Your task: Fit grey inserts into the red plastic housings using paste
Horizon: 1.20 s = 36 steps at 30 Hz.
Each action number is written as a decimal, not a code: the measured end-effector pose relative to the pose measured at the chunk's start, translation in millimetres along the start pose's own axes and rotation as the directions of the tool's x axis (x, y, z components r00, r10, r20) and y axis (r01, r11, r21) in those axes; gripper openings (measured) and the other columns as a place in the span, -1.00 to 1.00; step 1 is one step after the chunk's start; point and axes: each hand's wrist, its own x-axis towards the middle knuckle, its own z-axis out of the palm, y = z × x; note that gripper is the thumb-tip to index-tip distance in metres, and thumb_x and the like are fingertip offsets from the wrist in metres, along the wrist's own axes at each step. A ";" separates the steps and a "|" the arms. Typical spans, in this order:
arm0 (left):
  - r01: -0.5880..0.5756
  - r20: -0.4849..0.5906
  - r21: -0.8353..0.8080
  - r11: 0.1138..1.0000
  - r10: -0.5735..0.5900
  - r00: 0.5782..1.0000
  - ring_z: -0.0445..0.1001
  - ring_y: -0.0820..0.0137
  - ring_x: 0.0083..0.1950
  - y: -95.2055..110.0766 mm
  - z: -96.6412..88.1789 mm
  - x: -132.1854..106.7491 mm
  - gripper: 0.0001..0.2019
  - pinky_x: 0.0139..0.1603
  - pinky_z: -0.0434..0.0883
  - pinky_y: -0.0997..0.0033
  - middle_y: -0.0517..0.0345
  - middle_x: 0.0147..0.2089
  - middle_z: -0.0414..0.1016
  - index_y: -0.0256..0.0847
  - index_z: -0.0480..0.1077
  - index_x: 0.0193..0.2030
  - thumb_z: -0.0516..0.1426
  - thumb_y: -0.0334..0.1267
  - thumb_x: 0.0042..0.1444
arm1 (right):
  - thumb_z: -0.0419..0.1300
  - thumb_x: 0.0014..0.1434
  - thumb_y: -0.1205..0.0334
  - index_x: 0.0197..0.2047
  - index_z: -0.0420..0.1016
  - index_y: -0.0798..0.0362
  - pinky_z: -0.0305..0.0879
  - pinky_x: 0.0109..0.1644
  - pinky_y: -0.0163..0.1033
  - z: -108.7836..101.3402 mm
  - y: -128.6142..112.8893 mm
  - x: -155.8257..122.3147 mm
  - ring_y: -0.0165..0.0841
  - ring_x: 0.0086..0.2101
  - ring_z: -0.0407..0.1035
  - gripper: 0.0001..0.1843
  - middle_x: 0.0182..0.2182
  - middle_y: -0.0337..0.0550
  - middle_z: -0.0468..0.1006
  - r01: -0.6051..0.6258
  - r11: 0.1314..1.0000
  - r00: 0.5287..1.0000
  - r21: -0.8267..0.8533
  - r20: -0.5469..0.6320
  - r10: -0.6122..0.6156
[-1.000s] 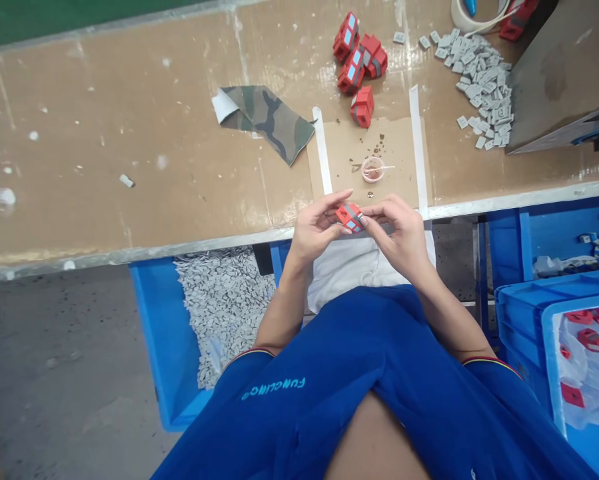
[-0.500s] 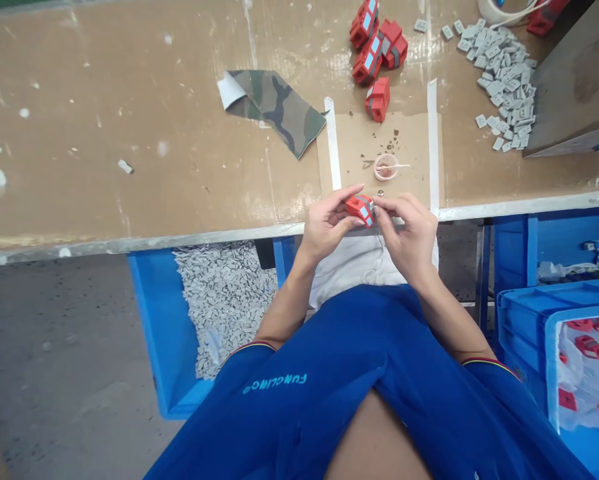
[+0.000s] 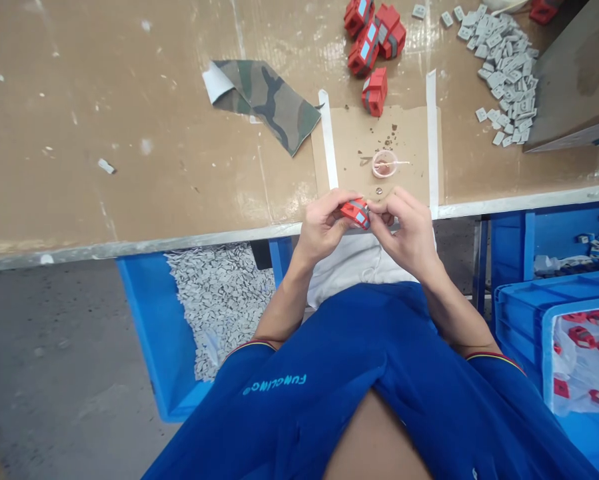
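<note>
Two hands close on a red block (image 3: 355, 213) held between them, just above the bench edge (image 3: 179, 241) at frame center. The left hand (image 3: 322, 227) wraps the block's left end in curled fingers; the right hand (image 3: 404, 230) pinches its right end. Just beyond them, a small cup (image 3: 384, 164) sits on cardboard (image 3: 404, 133). More red blocks (image 3: 372, 47) lie at top center, gray tabs (image 3: 504, 73) at upper right.

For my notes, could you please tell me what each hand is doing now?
Left hand: closed, holding the red block.
Right hand: closed, holding it too.
</note>
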 end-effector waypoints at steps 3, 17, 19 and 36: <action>0.019 0.027 0.017 1.000 -0.020 0.999 0.66 0.37 -0.12 1.3 -2.6 0.6 -0.74 -0.14 0.59 0.42 0.04 -0.09 0.66 -0.10 0.61 0.12 0.29 -0.15 0.33 | 0.21 0.34 0.40 -0.28 0.45 0.01 0.21 -0.38 -0.31 -3.3 -0.6 0.6 -0.45 -0.47 0.26 -0.85 -0.40 -0.27 0.33 -0.004 1.000 0.999 0.008 0.051 0.003; 0.053 0.136 -0.099 0.994 -0.039 0.990 0.69 0.30 0.07 -2.1 -4.8 3.5 -0.50 0.06 0.64 0.35 0.01 0.12 0.68 0.03 0.52 0.32 0.38 -0.12 0.24 | 0.31 0.39 0.06 -0.14 0.65 -0.02 0.43 -0.26 -0.23 -12.9 16.8 -2.5 -0.35 -0.31 0.44 -0.81 -0.30 -0.18 0.56 -0.169 0.961 0.983 0.219 0.114 0.146; 0.053 0.107 -0.107 0.993 -0.041 0.993 0.67 0.26 0.15 -2.6 -2.3 1.1 -0.43 0.13 0.64 0.32 -0.01 0.17 0.65 0.02 0.52 0.32 0.43 -0.10 0.17 | 0.31 0.39 0.03 -0.17 0.65 -0.01 0.42 -0.25 -0.22 -7.9 15.1 -2.4 -0.34 -0.30 0.44 -0.79 -0.30 -0.17 0.56 -0.171 0.961 0.985 0.217 0.062 0.162; 0.163 0.087 -0.097 0.982 -0.155 0.984 0.71 0.24 0.10 -1.8 -7.5 -0.5 -0.54 0.13 0.66 0.28 -0.01 0.11 0.70 -0.07 0.59 0.18 0.41 0.01 0.18 | 0.32 0.37 0.00 -0.34 0.59 0.01 0.27 -0.37 -0.24 12.0 14.9 -1.4 -0.39 -0.43 0.28 -0.69 -0.46 -0.24 0.41 -0.154 0.950 0.987 0.271 -0.001 0.161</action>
